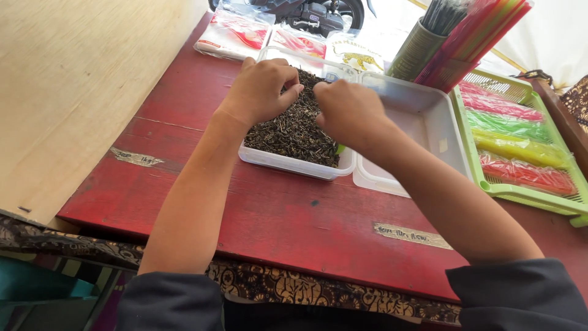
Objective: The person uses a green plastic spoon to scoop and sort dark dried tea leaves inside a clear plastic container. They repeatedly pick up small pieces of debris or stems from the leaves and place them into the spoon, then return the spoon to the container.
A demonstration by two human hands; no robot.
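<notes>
Pinching dark seeds (293, 132) in the white tray (288, 163) mid-frame, your left hand (257, 91) and right hand (349, 113) curl narrow; keep pinches small, low.

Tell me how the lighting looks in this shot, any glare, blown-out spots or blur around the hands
Head view: bright daylight, sharp overall; the top right background is blown out white; glare on the clear lid behind the left hand; the right hand casts a soft shadow on the dark leaves; the red table is evenly lit.
</notes>
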